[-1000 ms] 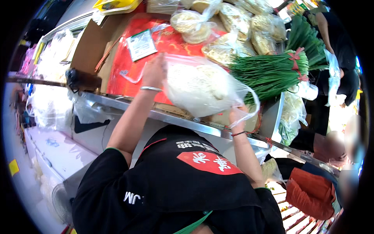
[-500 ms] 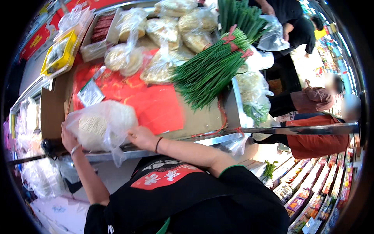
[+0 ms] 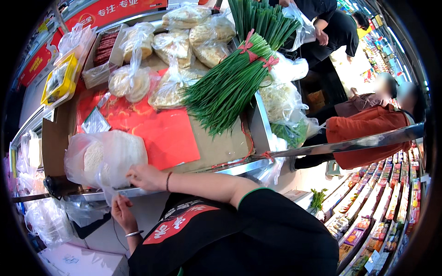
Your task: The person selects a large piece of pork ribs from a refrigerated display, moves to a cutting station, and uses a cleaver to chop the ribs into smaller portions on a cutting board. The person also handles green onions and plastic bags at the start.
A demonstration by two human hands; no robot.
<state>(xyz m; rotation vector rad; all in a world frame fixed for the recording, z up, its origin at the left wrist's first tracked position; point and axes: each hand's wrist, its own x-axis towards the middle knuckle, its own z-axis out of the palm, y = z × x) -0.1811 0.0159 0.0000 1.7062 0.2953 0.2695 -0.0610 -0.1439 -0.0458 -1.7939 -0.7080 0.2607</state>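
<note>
Fingers of the right hand (image 3: 143, 177) lie spread and pressed on the lower edge of a clear plastic bag of white noodles (image 3: 105, 158), while the left hand (image 3: 120, 212) below it pinches the bag's hanging tail, fingers closed on the plastic. Bag sits at the front left edge of the counter (image 3: 221, 147), on red paper (image 3: 163, 135). Bundled green chives (image 3: 228, 87) lie well apart, behind and right.

Head view (fisheye), steeply downward
</note>
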